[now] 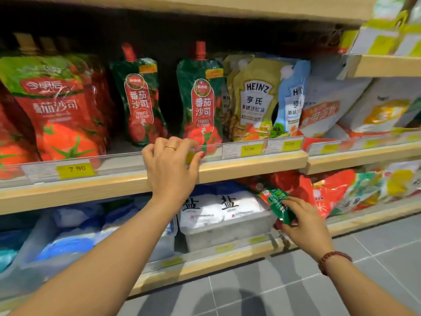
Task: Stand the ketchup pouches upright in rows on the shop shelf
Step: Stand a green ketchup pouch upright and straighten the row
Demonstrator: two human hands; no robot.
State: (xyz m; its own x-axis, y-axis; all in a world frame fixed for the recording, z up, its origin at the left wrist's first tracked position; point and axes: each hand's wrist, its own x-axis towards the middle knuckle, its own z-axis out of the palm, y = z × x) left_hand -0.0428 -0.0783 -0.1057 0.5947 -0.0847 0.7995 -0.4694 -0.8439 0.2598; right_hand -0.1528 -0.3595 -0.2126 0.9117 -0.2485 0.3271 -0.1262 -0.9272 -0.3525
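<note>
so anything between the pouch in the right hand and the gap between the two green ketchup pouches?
Yes. The left hand rests on the shelf lip right in front of that gap. The right hand holds its pouch lower, at the salt-shelf level, so it must rise past the lip's price strip too.

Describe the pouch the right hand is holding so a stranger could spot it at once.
Start at the lower shelf, right of the white salt packs. There the right hand holds a green ketchup pouch tilted, not standing; the bags beside it are mostly red.
</note>
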